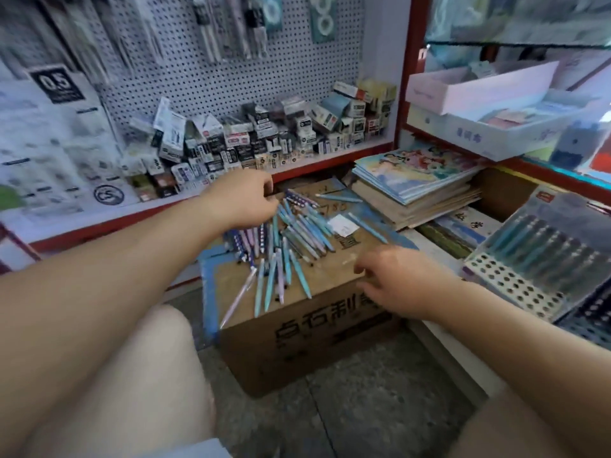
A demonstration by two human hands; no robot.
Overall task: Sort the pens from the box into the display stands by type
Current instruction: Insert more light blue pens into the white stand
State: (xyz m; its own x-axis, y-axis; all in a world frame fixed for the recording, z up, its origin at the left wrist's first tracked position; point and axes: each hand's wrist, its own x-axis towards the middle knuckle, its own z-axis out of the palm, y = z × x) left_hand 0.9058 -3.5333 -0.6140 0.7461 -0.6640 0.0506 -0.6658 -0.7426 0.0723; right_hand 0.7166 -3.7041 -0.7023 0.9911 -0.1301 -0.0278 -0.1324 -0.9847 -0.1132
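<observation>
1. The left hand (244, 201) reaches to the far left end of the pile, its fingers curled down onto the pens (297, 239). Blur hides whether it grips any. The right hand (400, 282) hovers over the near right part of the box top, fingers loosely bent and holding nothing.
2. The cardboard box (297, 345) stands on the floor (363, 408) with its top closed. The pens lie on that top, not inside.
3. The display stand (509, 282), a perforated tray, sits right of the box. Blue pens (542, 246) stand in its far rows, and the near holes are open.
4. A stack of books (423, 193) lies just beyond the box's far right corner.
5. The pile is mostly blue pens, with a few purple dotted ones at its left. Several tips overhang the box's near edge.
6. One blue pen (367, 228) lies apart to the right, beside a white slip (344, 224).
7. Bare cardboard shows between the pile and the right hand.
</observation>
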